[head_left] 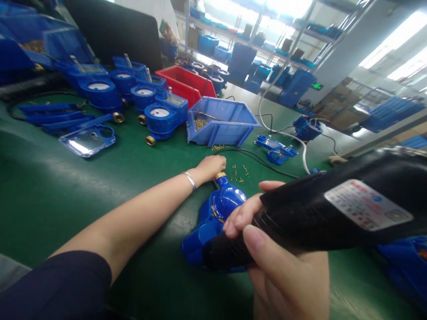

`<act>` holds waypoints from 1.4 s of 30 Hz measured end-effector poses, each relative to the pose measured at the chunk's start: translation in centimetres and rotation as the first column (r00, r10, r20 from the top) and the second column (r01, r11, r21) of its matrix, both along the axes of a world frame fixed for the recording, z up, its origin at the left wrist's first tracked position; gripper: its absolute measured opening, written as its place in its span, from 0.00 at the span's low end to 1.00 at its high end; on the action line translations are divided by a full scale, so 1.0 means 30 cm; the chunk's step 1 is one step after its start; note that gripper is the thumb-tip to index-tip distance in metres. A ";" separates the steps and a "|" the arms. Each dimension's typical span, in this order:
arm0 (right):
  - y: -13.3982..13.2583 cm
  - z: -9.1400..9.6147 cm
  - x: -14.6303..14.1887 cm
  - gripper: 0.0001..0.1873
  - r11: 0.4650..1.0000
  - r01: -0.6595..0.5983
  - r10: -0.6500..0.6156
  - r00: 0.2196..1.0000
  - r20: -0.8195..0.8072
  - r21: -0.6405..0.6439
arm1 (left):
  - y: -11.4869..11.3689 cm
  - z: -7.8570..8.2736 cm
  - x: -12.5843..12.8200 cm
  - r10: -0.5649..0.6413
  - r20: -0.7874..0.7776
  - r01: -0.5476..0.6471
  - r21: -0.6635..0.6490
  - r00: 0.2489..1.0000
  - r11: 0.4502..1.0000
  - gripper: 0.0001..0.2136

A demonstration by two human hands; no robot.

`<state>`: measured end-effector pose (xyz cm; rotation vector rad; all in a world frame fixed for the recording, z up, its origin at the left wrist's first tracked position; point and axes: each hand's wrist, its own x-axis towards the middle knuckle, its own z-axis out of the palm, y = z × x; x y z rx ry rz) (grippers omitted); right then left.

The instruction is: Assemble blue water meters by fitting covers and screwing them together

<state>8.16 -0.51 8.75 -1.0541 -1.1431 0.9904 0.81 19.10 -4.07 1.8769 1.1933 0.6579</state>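
Observation:
My right hand (283,266) is wrapped round a black electric screwdriver (300,213) with a white label on its side. The tool's nose points down and left, over a blue water meter (230,200) lying on the green table. It covers part of the meter, so I cannot tell whether the tip touches it. My left hand (211,166) reaches forward to the meter's brass threaded end (220,175), fingers curled and turned away from me. What they hold, if anything, is hidden. Loose brass screws (240,173) lie just right of that hand.
A blue bin (223,126) with brass screws stands ahead, before a red bin (190,82). Several blue water meters (158,118) stand at left, near a clear-windowed blue cover (88,140). A black cable (260,158) and a blue meter part (276,149) lie at right.

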 end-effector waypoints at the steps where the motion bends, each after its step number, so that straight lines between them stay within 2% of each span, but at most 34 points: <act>1: 0.000 0.001 0.000 0.17 1.000 -0.003 0.003 1.000 -0.014 0.001 | -0.011 0.016 -0.028 0.042 0.027 -0.042 -0.015 0.999 0.999 0.08; 4: 0.000 0.003 0.001 0.16 1.000 -0.027 0.027 0.999 -0.036 0.001 | -0.084 0.081 -0.118 0.159 0.127 -0.147 -0.098 0.979 0.984 0.04; 6: -0.001 0.005 0.001 0.16 0.999 -0.047 0.047 0.998 -0.052 -0.003 | -0.164 0.129 -0.169 0.180 0.198 -0.142 -0.190 0.964 0.971 0.05; 9: -0.002 0.006 0.001 0.16 0.998 -0.056 0.054 0.996 -0.071 -0.026 | -0.293 0.180 -0.207 0.149 0.257 -0.066 -0.308 0.955 0.949 0.09; 13: 0.003 0.000 0.004 0.17 0.998 -0.066 0.065 0.996 -0.069 -0.015 | -0.399 0.190 -0.192 0.011 0.213 0.063 -0.337 0.977 0.939 0.08; 15: 0.006 -0.006 0.009 0.18 0.995 -0.098 0.098 0.993 -0.073 0.006 | -0.414 0.183 -0.176 -0.041 0.150 0.085 -0.302 0.988 0.950 0.06; 18: 0.008 -0.010 0.015 0.18 0.991 -0.135 0.136 0.988 -0.075 0.021 | -0.416 0.184 -0.161 -0.057 0.056 0.068 -0.230 0.997 0.971 0.05; 23: 0.008 -0.009 0.019 0.19 0.988 -0.148 0.152 0.985 -0.086 0.043 | -0.423 0.229 -0.154 -0.096 -0.131 0.086 -0.081 0.987 0.993 0.06; 27: 0.013 -0.005 0.017 0.19 0.989 -0.142 0.145 0.986 -0.087 0.048 | -0.423 0.249 -0.151 -0.126 -0.206 0.119 -0.044 0.971 0.992 0.07; 33: 0.018 0.000 0.025 0.18 0.986 -0.154 0.160 0.982 -0.098 0.062 | -0.406 0.223 -0.155 -0.162 -0.158 0.146 -0.105 0.974 0.984 0.03; 38: 0.018 0.017 0.018 0.18 0.986 -0.169 0.170 0.985 -0.026 0.007 | -0.413 0.205 -0.171 -0.204 -0.107 0.192 -0.108 0.973 0.975 0.08; 42: 0.025 0.066 0.037 0.19 0.990 -0.142 0.140 0.986 0.085 0.018 | -0.435 0.189 -0.202 -0.275 -0.008 0.274 -0.062 0.961 0.960 0.15</act>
